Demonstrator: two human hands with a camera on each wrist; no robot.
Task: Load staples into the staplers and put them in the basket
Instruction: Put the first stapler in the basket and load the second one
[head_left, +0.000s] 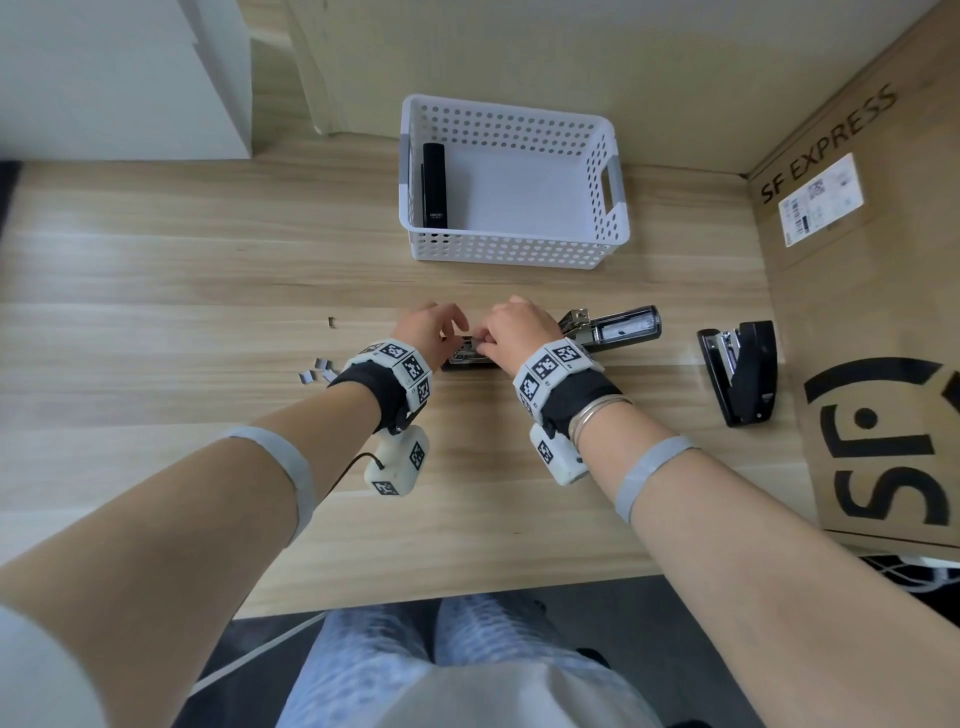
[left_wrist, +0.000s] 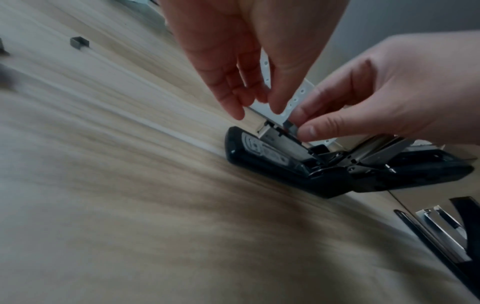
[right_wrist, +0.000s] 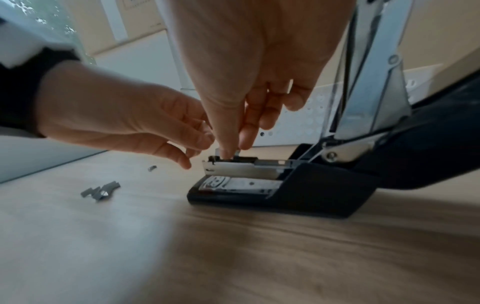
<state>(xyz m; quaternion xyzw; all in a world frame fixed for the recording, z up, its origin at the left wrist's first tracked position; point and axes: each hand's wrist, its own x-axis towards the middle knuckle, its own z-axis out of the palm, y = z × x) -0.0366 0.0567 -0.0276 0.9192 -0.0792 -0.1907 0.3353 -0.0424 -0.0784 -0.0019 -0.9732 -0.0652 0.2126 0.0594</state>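
A: On the desk (head_left: 156, 270), what is largest?

B: Along the right edge leans a cardboard box (head_left: 883, 312) printed "SF EXPRESS". Next in size is the white perforated basket (head_left: 514, 249) near the far edge, with one closed black stapler (head_left: 434, 185) lying against its left wall.

A: And the stapler being loaded?

B: The open stapler (head_left: 613, 330) lies at the middle of the desk, its black base flat on the wood and its top arm swung back to the right. The metal staple channel (right_wrist: 246, 167) faces up above the base.

A: Any others?

B: A third stapler (head_left: 740, 371), also hinged open, sits near the right edge beside the box.

A: What about each grip?

B: The right hand (head_left: 519, 332) pinches a small strip of staples (left_wrist: 291, 126) between thumb and forefinger, right at the front end of the channel. The left hand (head_left: 428, 330) hovers just beside it, fingers loosely curved and holding nothing.

A: Anything smaller?

B: Loose staple pieces (head_left: 317, 371) lie left of the hands, and a single staple bit (head_left: 331, 322) sits farther back, apart from them.
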